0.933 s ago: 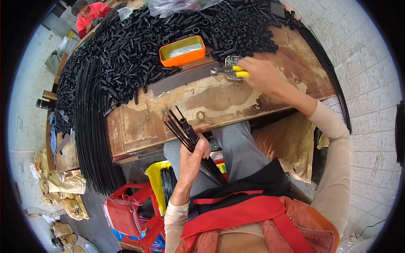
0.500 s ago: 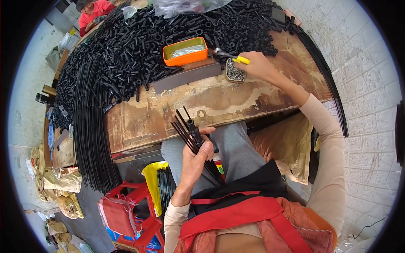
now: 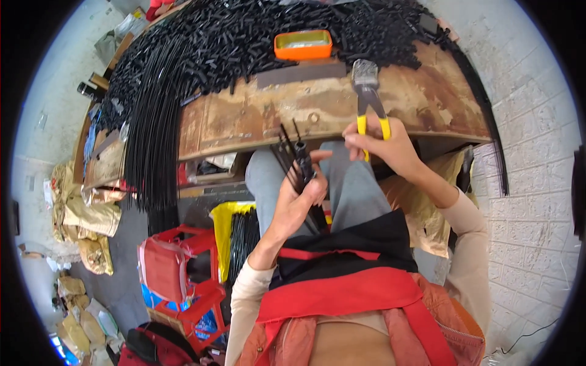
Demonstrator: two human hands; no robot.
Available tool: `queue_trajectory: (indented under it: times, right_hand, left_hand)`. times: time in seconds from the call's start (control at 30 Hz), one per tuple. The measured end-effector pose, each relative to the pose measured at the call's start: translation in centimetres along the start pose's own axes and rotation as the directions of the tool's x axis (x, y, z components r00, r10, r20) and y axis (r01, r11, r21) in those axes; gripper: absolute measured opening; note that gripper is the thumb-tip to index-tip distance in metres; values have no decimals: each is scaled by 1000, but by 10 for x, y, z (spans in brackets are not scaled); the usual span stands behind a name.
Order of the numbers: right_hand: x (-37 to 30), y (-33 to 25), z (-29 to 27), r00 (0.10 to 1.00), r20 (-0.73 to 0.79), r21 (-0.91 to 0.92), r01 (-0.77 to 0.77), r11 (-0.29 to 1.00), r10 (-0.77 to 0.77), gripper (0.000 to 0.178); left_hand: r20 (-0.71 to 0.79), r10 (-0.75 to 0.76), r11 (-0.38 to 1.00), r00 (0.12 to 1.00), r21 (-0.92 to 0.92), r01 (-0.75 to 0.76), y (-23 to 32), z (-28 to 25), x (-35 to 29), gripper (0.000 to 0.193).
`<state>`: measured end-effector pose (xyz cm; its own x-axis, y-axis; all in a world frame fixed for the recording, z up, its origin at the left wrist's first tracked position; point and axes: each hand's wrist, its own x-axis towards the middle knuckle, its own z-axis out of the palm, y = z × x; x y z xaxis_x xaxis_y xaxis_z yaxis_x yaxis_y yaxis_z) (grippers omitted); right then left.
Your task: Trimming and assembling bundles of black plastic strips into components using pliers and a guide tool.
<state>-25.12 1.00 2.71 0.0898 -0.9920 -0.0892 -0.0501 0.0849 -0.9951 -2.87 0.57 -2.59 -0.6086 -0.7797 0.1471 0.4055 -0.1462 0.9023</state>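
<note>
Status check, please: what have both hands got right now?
Left hand grips black rods. Right hand holds yellow-handled pliers. Nothing between them.

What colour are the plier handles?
Yellow, on the pliers in the right hand; head view.

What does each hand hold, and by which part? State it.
The left hand grips a bundle of thin black rods around its middle. The right hand holds pliers by their yellow handles, jaws pointing away.
</note>
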Motion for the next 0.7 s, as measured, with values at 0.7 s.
queue_trajectory:
  times: [0.7]
  right_hand:
    - [78,34,-101,968,-246,258,121,959,-56,13]
  left_hand:
    - [-36,54,998,998,19,-53,1,11,-6,76]
